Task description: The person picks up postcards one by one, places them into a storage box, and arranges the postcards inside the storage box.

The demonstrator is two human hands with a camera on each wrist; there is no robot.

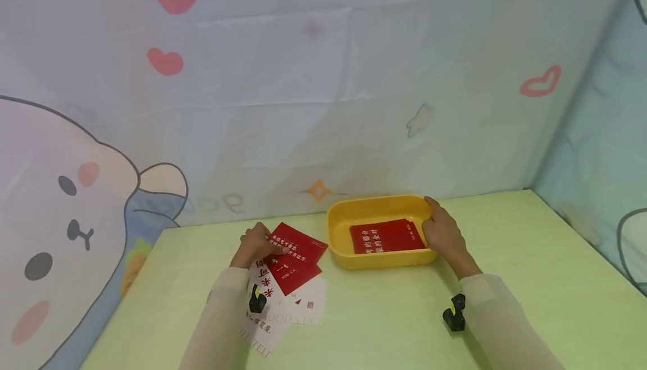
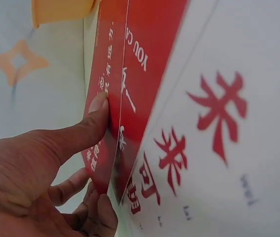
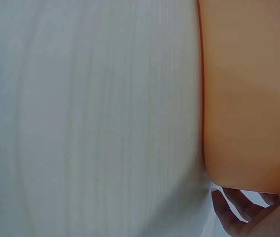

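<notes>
- Nearest on the green worktop (image 1: 384, 314) lie white cards (image 1: 283, 311) with red characters, fanned out under the left forearm.
- On top of them sit two red cards; the left hand (image 1: 255, 246) pinches the upper red card (image 1: 298, 246), thumb (image 2: 88, 129) pressed on its face and fingers curled beneath its edge, as the left wrist view shows. The second red card (image 1: 295, 277) lies just beneath it, overlapping.
- Just beyond, to the right, stands the yellow tray (image 1: 338, 229), with one red card in the tray (image 1: 386, 236) flat on its floor.
- The right hand (image 1: 442, 232) holds the tray's right end, fingers wrapped over the rim; the right wrist view is too close and blurred to show more than fingertips (image 3: 233, 210) below the tray wall.
- Judged from this, the step in hand is lifting the pinched card off the pile while the tray is steadied.
- The next move would call for peeling that card free without dragging the one beneath, then carrying it over the near rim.
- Behind hangs a pale cartoon backdrop (image 1: 303, 78).
</notes>
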